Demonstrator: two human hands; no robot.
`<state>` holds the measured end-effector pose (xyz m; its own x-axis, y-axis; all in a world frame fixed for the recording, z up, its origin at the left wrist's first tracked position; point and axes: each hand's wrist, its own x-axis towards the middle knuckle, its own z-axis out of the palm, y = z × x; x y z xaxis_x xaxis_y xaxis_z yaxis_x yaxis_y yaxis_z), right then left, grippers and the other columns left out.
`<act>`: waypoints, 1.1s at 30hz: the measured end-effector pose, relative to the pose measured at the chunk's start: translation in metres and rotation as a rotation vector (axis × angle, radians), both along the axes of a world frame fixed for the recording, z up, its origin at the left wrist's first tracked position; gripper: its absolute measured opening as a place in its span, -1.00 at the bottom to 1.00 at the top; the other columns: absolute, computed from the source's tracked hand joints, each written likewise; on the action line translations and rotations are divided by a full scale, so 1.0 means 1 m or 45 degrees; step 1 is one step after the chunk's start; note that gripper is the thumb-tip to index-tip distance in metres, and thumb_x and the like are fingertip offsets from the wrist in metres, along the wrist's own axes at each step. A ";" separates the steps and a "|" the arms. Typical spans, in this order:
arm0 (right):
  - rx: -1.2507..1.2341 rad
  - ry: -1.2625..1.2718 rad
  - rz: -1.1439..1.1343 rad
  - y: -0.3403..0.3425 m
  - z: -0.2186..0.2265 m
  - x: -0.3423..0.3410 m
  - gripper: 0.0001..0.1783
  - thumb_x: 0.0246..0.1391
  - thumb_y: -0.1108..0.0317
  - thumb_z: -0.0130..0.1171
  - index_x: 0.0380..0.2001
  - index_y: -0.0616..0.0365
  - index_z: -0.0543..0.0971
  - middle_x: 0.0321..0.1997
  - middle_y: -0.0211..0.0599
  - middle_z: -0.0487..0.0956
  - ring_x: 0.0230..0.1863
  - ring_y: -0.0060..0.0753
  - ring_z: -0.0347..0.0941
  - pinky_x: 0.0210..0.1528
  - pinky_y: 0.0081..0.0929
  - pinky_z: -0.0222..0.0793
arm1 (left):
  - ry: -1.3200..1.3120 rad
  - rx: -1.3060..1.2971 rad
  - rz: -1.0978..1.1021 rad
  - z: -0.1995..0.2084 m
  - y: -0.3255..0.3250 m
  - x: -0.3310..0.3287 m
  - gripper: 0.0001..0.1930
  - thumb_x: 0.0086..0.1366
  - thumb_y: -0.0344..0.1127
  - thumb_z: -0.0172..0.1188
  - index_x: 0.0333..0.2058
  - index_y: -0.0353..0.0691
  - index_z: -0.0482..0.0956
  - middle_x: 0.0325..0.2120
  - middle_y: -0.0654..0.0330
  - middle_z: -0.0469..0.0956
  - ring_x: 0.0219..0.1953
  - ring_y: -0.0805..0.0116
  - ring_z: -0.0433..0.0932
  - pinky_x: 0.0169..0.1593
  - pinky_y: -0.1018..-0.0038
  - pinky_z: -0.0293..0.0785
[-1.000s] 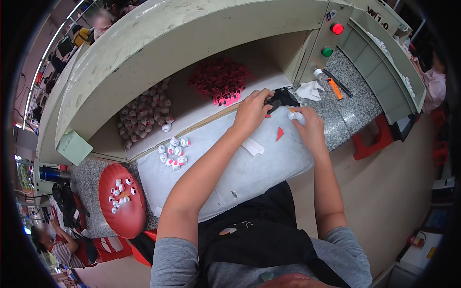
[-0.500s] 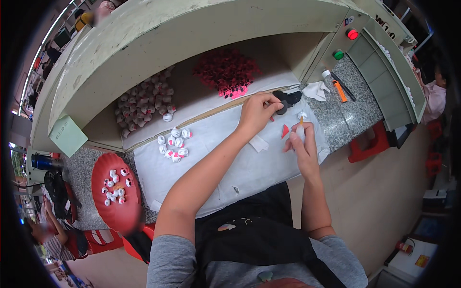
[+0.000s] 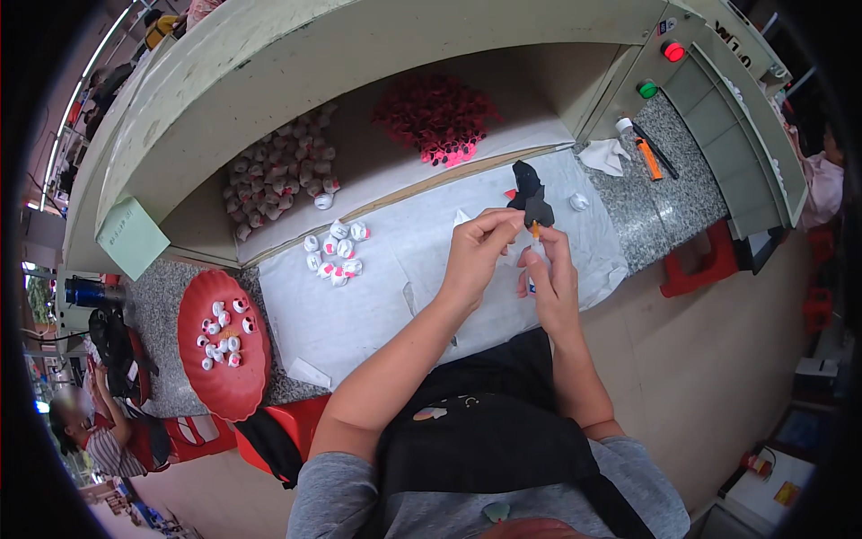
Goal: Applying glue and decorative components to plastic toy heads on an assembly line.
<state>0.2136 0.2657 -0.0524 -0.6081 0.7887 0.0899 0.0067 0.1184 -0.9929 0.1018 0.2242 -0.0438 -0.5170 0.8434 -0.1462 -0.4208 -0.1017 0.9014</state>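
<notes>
My right hand [image 3: 555, 283] is wrapped round a small white bottle [image 3: 533, 269] with a yellow-orange nozzle pointing up. Close by on the left, the thumb and forefinger of my left hand [image 3: 478, 256] are pinched together by the nozzle; what they hold, if anything, is too small to make out. Just beyond both hands lie crumpled black cloth pieces [image 3: 532, 187] on the white sheet [image 3: 422, 242], with a bit of red at their left edge. A white wrapped ball [image 3: 578, 202] rests to their right. Several white balls with pink patches [image 3: 341, 248] form a group farther left.
A red scalloped tray [image 3: 202, 395] with small white pieces stands at left. Under the shelf lie a heap of white balls [image 3: 283, 166] and a pile of pink-and-black pieces [image 3: 435, 121]. An orange bottle [image 3: 647, 160], a black pen [image 3: 662, 160] and a white tissue [image 3: 605, 157] lie at right.
My left hand has left the black cloth and come back toward me, beside the bottle's nozzle. The right hand has shifted left with the bottle, and the view has turned slightly.
</notes>
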 end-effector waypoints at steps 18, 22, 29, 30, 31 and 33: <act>-0.118 0.041 0.067 0.003 0.003 0.001 -0.74 0.02 0.33 -0.18 -0.24 0.24 0.30 -0.59 -0.35 0.34 -0.69 -0.65 0.24 -0.67 -0.75 0.15 | -0.090 0.023 -0.136 -0.003 0.002 -0.007 -0.88 0.02 -0.40 0.08 -0.42 -0.28 0.47 -0.56 0.29 0.44 -0.57 0.62 0.24 -0.45 0.71 0.19; -0.132 0.041 0.101 0.004 0.002 0.001 -0.74 0.02 0.32 -0.17 -0.25 0.25 0.30 -0.59 -0.36 0.34 -0.69 -0.65 0.25 -0.67 -0.75 0.15 | -0.226 -0.025 -0.169 -0.006 0.003 -0.007 -0.88 0.03 -0.39 0.07 -0.42 -0.28 0.47 -0.56 0.28 0.44 -0.57 0.62 0.25 -0.46 0.72 0.20; -0.141 0.013 0.128 0.007 0.003 0.001 -0.75 0.03 0.31 -0.19 -0.27 0.25 0.30 -0.61 -0.35 0.35 -0.69 -0.63 0.26 -0.67 -0.73 0.16 | -0.285 -0.080 -0.234 -0.006 0.007 -0.006 -0.91 0.03 -0.37 0.06 -0.46 -0.24 0.46 -0.60 0.32 0.41 -0.57 0.64 0.26 -0.50 0.73 0.17; -0.190 0.046 0.140 0.008 0.003 0.000 -0.75 0.04 0.30 -0.20 -0.29 0.25 0.31 -0.61 -0.33 0.35 -0.70 -0.62 0.26 -0.67 -0.72 0.17 | -0.281 -0.061 -0.238 -0.007 0.008 -0.005 -0.92 0.04 -0.37 0.06 -0.47 -0.23 0.45 -0.61 0.34 0.40 -0.57 0.65 0.26 -0.50 0.73 0.16; -0.237 0.078 0.150 0.009 0.004 0.000 -0.75 0.05 0.29 -0.21 -0.32 0.25 0.32 -0.61 -0.32 0.36 -0.70 -0.61 0.27 -0.67 -0.71 0.17 | -0.282 -0.062 -0.242 -0.007 0.008 -0.003 -0.92 0.04 -0.37 0.06 -0.47 -0.23 0.45 -0.61 0.34 0.40 -0.57 0.65 0.26 -0.50 0.73 0.16; -0.220 0.098 0.111 0.011 0.006 -0.005 -0.75 0.05 0.28 -0.22 -0.35 0.26 0.33 -0.62 -0.30 0.36 -0.71 -0.60 0.27 -0.67 -0.71 0.18 | -0.284 -0.017 -0.209 -0.006 0.010 0.000 -0.93 0.03 -0.37 0.06 -0.50 -0.21 0.44 -0.64 0.37 0.37 -0.59 0.65 0.23 -0.49 0.72 0.14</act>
